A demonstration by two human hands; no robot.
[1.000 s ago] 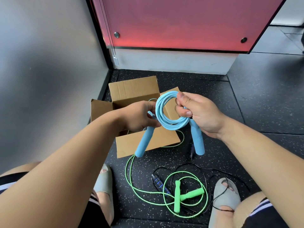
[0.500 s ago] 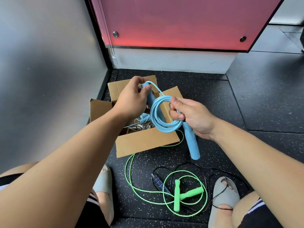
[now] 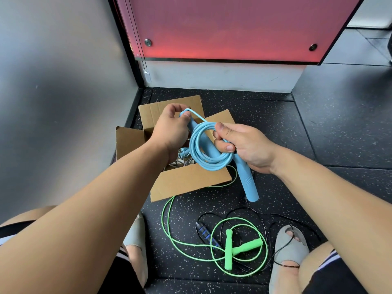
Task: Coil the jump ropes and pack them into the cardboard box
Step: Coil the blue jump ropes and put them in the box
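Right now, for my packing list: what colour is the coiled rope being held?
The coiled rope is light blue, seen best in the head view.

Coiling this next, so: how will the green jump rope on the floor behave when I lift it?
Likely floppy: the green jump rope has a thin cord lying in loose loops. It may snag, since the black rope crosses it.

This looks like a gym or fitness room. Black speckled rubber floor tiles [image 3: 265,115] with visible seams cover the ground. A green jump rope [image 3: 228,249] lies loose at 6 o'clock, a bolted red panel [image 3: 233,28] stands at 12 o'clock, and a plain grey wall [image 3: 63,81] stands at 9 o'clock.
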